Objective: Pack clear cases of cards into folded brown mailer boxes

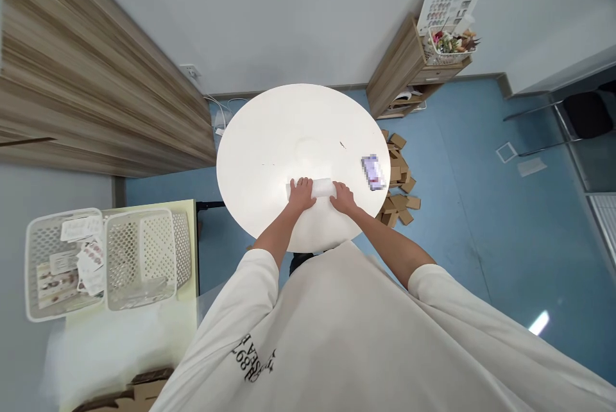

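Observation:
A white, slightly translucent roll (322, 187), which looks like bubble wrap or foam wrap, lies across the near half of the round white table (269, 123). Over its left part is my left hand (301, 194), fingers bent across the top and thumb on the near side. My right hand (342, 198) grips the right end with its fingers curled. Whether something is wrapped inside the roll cannot be made out. On the table to the right of my right hand lies a purple, blurred-out phone-like item (373, 172).
Cardboard pieces (399, 171) are heaped on the floor beyond the table's right edge. Two white plastic baskets (139, 213) stand on a side table at left. A wooden cabinet (399, 65) carries a basket of dried flowers (450, 46). A chair (584, 113) is far right.

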`<state>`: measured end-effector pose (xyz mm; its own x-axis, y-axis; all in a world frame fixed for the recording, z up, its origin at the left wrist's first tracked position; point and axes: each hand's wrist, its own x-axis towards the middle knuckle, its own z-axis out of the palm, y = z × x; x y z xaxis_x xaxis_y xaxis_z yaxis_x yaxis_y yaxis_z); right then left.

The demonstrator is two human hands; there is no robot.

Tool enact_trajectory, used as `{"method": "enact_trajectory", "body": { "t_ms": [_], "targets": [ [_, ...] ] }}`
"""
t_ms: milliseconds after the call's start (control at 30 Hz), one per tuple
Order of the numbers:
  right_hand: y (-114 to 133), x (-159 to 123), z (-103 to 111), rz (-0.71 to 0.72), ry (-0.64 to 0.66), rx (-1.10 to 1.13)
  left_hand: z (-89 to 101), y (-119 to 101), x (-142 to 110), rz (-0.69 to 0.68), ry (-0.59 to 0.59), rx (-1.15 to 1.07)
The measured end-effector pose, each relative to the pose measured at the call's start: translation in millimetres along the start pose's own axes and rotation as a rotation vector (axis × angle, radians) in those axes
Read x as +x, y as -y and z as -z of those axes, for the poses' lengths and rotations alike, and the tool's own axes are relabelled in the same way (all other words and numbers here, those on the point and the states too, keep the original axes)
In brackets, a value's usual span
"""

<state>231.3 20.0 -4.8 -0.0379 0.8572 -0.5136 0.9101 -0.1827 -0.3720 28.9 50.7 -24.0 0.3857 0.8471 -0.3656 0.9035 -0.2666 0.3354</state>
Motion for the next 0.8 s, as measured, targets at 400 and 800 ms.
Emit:
{"method": "enact_trajectory", "body": {
  "t_ms": [400,800],
  "targets": [
    [11.2,8.1,-26.6,-0.331,-0.082,0.182,-4.0,-4.2,-14.9,0.034,-0.025,0.043],
    [34.0,5.9,-52.8,-0.367,-0.249,0.129,-23.6,-18.3,-44.2,-0.055,-0.021,0.115]
  ]
}}
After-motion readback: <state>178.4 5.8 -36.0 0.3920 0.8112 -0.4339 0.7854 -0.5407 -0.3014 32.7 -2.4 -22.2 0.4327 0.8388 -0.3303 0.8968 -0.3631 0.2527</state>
